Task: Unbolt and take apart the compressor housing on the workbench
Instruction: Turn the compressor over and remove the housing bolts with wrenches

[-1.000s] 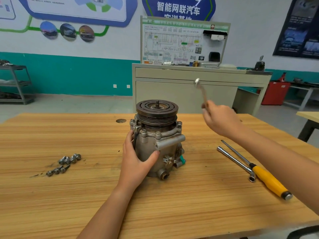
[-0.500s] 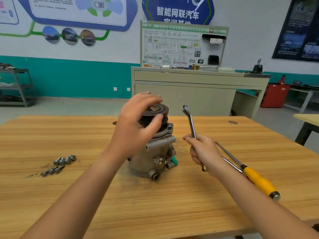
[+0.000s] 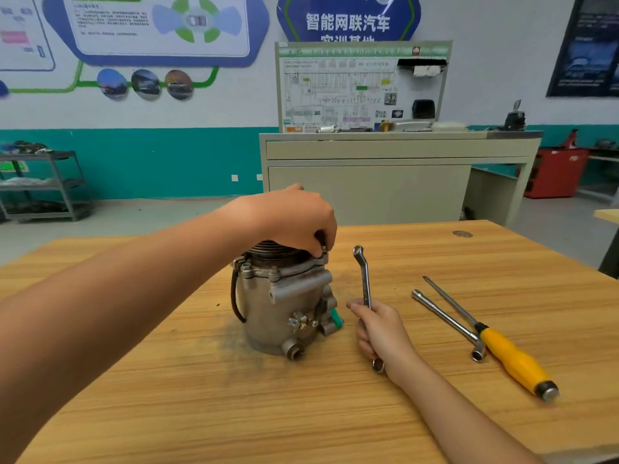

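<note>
The grey metal compressor (image 3: 281,306) stands upright on the wooden workbench (image 3: 234,396), its grooved pulley on top mostly hidden. My left hand (image 3: 298,219) reaches over the pulley, and its fingertips pinch a bolt at the housing flange on the far right side. My right hand (image 3: 382,329) rests on the bench just right of the compressor and grips a silver ring wrench (image 3: 364,279), which points upward.
A long socket wrench (image 3: 445,321) and a yellow-handled screwdriver (image 3: 512,360) lie on the bench to the right. A beige cabinet (image 3: 385,182) with a wiring display board stands behind the bench. A grey shelf (image 3: 43,185) is at the far left.
My left hand moved from the compressor's side up over the pulley to the flange bolt. My right hand came down with the wrench and settled beside the compressor.
</note>
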Action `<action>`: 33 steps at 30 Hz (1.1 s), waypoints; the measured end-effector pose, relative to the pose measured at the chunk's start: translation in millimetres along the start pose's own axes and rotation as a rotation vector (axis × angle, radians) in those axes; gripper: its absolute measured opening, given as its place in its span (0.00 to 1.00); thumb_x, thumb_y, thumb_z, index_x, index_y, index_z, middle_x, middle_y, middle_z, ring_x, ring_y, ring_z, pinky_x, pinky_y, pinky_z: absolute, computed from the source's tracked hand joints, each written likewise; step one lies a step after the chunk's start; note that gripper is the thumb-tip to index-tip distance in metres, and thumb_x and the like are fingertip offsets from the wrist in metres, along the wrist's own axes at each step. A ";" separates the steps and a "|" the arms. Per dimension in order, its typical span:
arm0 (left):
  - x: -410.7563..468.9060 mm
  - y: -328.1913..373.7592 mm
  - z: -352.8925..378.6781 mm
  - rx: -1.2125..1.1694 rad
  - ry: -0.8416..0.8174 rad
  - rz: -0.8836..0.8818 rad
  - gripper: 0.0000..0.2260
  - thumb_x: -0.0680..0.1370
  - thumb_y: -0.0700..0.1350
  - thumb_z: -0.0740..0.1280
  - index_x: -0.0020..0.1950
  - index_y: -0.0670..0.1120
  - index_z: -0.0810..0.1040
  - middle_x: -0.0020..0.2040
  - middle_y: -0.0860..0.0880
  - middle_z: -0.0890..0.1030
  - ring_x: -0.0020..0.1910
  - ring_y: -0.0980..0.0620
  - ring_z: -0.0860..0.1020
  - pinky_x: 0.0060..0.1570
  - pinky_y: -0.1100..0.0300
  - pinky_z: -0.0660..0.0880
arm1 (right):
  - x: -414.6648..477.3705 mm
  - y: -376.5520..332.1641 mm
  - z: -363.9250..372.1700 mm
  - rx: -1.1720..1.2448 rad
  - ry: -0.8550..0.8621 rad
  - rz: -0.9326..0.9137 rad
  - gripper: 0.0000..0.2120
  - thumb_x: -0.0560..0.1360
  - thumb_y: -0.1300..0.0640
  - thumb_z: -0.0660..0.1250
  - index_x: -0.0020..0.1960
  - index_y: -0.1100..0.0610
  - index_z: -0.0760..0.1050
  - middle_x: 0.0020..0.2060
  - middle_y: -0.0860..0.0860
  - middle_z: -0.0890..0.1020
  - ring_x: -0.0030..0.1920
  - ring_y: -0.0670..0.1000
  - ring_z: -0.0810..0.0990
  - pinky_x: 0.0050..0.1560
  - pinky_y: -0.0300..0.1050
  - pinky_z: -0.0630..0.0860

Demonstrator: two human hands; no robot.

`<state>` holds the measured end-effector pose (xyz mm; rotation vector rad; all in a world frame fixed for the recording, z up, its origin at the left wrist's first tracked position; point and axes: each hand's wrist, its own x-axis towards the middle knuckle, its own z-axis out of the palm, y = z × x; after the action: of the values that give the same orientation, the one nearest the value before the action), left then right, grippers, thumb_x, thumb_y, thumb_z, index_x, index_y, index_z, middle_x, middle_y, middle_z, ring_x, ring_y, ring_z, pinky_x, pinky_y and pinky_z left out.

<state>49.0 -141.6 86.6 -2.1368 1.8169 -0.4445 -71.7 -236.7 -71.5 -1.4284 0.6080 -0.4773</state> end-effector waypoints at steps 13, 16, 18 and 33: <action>-179.7 -67.5 13.8 -0.461 0.494 -0.702 0.11 0.73 0.43 0.72 0.55 0.43 0.81 0.45 0.47 0.82 0.38 0.58 0.76 0.46 0.61 0.71 | -2.4 6.0 -3.8 -0.160 -0.029 -0.018 0.08 0.78 0.57 0.60 0.49 0.61 0.74 0.20 0.50 0.63 0.18 0.47 0.61 0.17 0.37 0.57; -241.4 -58.0 109.3 -0.631 0.276 -1.014 0.09 0.73 0.41 0.72 0.53 0.41 0.82 0.47 0.44 0.83 0.40 0.54 0.77 0.42 0.61 0.72 | -2.2 7.3 -2.7 -0.202 -0.029 -0.029 0.08 0.78 0.56 0.60 0.49 0.60 0.74 0.20 0.49 0.63 0.18 0.48 0.61 0.17 0.37 0.57; -266.5 -45.2 156.6 -0.700 0.238 -1.142 0.08 0.72 0.42 0.73 0.50 0.43 0.83 0.45 0.46 0.83 0.39 0.56 0.77 0.39 0.64 0.71 | -1.7 8.1 -2.4 -0.207 -0.024 -0.029 0.07 0.78 0.56 0.60 0.48 0.57 0.75 0.20 0.49 0.63 0.19 0.48 0.61 0.17 0.37 0.57; -216.8 -13.8 190.5 -0.651 0.668 -1.313 0.12 0.74 0.50 0.72 0.53 0.44 0.82 0.39 0.48 0.81 0.40 0.46 0.79 0.34 0.57 0.68 | -27.1 3.7 27.9 -0.088 0.103 -0.337 0.08 0.73 0.51 0.67 0.51 0.50 0.75 0.27 0.43 0.72 0.27 0.44 0.68 0.29 0.39 0.65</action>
<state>108.5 79.9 -89.0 -3.7996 0.3913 -1.0037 -74.4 -197.7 -71.4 -1.6055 0.4747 -0.8018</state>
